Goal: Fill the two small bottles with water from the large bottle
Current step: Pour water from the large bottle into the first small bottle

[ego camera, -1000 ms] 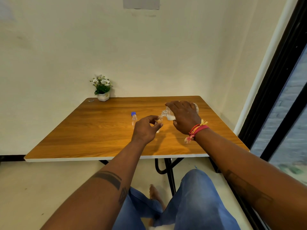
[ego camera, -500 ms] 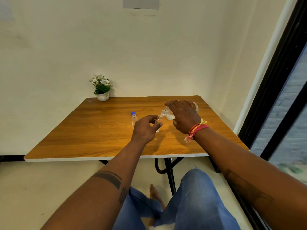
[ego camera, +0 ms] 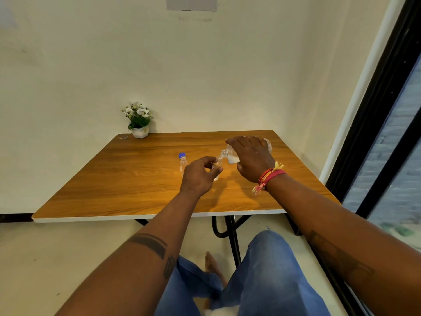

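My right hand (ego camera: pixel 252 158) grips the large clear bottle (ego camera: pixel 230 155) and holds it tipped to the left, its open mouth just above the mouth of a small clear bottle (ego camera: pixel 217 164). My left hand (ego camera: pixel 200 175) holds that uncapped small bottle upright on the wooden table (ego camera: pixel 136 183), fingers around its body and hiding most of it. A second small bottle (ego camera: pixel 183 162) with a blue cap stands upright just left of my left hand, untouched.
A small white pot of white flowers (ego camera: pixel 139 120) stands at the table's far left corner against the wall. A dark window frame (ego camera: pixel 387 106) runs along the right. My knees in blue jeans are below the table's front edge.
Both hands and the bottles stay almost still. The large bottle stays tipped over the small bottle's mouth.
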{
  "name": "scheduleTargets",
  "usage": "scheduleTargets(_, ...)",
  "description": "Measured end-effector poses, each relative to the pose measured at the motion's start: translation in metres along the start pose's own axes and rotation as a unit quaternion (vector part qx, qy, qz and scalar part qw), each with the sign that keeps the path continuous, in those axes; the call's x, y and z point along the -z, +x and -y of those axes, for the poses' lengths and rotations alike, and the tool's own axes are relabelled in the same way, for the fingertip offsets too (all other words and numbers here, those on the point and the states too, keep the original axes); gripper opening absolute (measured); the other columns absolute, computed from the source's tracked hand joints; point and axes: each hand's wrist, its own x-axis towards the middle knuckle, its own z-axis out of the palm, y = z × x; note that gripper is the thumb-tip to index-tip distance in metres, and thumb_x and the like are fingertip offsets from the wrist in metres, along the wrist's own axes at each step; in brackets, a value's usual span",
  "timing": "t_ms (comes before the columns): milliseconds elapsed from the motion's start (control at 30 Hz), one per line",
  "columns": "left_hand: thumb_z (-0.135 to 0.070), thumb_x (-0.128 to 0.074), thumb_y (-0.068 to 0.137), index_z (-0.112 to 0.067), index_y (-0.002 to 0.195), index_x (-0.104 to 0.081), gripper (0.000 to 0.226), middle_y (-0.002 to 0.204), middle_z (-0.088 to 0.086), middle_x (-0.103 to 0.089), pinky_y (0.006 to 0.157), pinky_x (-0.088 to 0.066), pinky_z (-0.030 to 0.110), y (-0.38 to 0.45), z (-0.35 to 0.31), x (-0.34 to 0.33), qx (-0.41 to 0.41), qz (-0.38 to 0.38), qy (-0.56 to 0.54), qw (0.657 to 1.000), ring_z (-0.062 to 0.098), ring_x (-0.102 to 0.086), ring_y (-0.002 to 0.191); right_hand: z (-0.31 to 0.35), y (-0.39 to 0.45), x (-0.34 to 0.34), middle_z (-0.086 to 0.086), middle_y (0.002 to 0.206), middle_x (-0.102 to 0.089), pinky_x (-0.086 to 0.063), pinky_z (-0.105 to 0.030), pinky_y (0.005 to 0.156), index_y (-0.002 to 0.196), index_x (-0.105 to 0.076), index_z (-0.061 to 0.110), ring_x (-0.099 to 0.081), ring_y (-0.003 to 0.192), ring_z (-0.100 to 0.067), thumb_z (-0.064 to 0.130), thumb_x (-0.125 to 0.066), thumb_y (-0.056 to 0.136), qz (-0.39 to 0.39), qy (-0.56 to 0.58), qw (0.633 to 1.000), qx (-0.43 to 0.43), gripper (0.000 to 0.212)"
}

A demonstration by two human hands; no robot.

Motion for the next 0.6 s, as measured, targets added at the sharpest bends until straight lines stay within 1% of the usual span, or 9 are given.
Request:
scheduleTargets(133, -0.036, -0.075, 0.089, -0.022, 0.125, -0.07, 0.039, 0.103, -0.008, -0.071, 0.083, -0.051, 0.025, -0.0007, -0.001, 0.0, -0.004, 0.0, -0.003, 1.0, 0.01, -0.066, 0.094, 0.0, 0.0002, 0.0003, -0.004, 0.146, -0.051, -0.039, -0.053, 0.106, 0.146, -0.043, 0.024, -0.047, 0.133, -0.032, 0.02, -0.081, 0.076, 0.006, -0.003, 1.0, -0.001, 0.08)
scheduleTargets(333, -0.036, -0.075, 0.089, -0.021, 0.125, -0.07, 0.04, 0.105, -0.007, -0.071, 0.084, -0.049, 0.024, -0.0012, -0.0006, -0.0007, -0.004, 0.0, -0.004, 1.0, 0.009, -0.066, 0.097, -0.0002, 0.0001, -0.0007, -0.004, 0.147, -0.05, -0.038, -0.053, 0.107, 0.146, -0.043, 0.024, -0.047, 0.134, -0.032, 0.02, -0.081, 0.076, 0.009, -0.002, 1.0, -0.004, 0.08)
scheduleTargets(467, -0.036, -0.075, 0.089, -0.021, 0.125, -0.07, 0.039, 0.101, -0.01, -0.069, 0.082, -0.047, 0.022, -0.0018, -0.0016, -0.0013, -0.003, 0.0, -0.006, 1.0, 0.007, -0.064, 0.096, -0.0009, -0.0003, 0.0, -0.004, 0.148, -0.05, -0.037, -0.053, 0.108, 0.147, -0.043, 0.023, -0.047, 0.134, -0.032, 0.02, -0.08, 0.077, 0.009, -0.002, 1.0, -0.003, 0.08)
scheduleTargets(600, -0.037, -0.075, 0.089, -0.022, 0.124, -0.071, 0.038, 0.103, -0.01, -0.071, 0.084, -0.049, 0.023, -0.0016, -0.0009, -0.0018, -0.003, 0.001, -0.007, 1.0, 0.008, -0.066, 0.097, -0.0003, -0.0005, 0.0, -0.005, 0.147, -0.051, -0.038, -0.053, 0.108, 0.146, -0.044, 0.023, -0.048, 0.133, -0.033, 0.02, -0.081, 0.076, 0.007, 0.001, 1.0, -0.003, 0.079)
